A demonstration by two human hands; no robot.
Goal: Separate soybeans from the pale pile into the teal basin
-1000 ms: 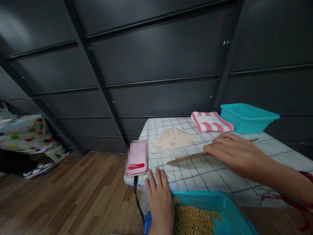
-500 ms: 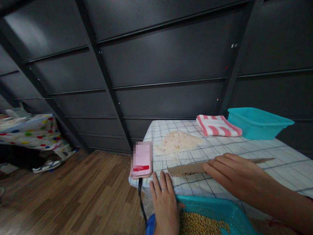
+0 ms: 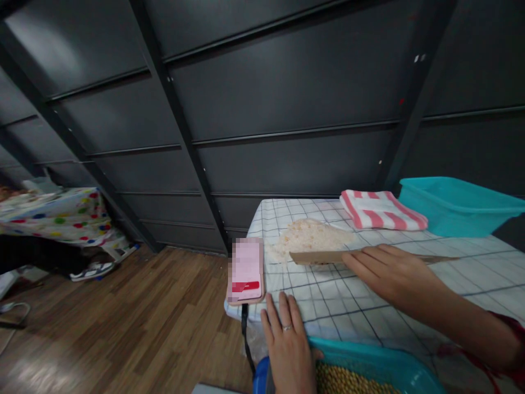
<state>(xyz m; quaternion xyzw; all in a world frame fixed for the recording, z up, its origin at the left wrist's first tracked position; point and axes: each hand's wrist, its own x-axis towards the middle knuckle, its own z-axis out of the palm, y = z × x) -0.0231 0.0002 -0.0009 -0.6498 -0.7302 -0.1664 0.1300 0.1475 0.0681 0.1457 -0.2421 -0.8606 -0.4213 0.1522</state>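
Observation:
My right hand (image 3: pixel 388 271) grips a flat brown cardboard strip (image 3: pixel 320 256) held level just above the checked tablecloth (image 3: pixel 471 273), its left end close to a pale heap of husks or grain (image 3: pixel 309 236). My left hand (image 3: pixel 287 342), a ring on one finger, rests with fingers together on the near rim of a teal tray (image 3: pixel 381 365) that holds yellow-brown beans (image 3: pixel 348 382).
A pink phone (image 3: pixel 246 269) lies at the table's left edge with a dark cable hanging from it. A pink-and-white striped towel (image 3: pixel 381 210) and a second teal tub (image 3: pixel 455 205) stand at the back. Left is wooden floor and a dotted cloth (image 3: pixel 61 214). A dark panelled wall stands behind.
My right hand has carried the cardboard strip away from me, toward the pale heap. The view has shifted a little to the left. My left hand stays on the tray rim.

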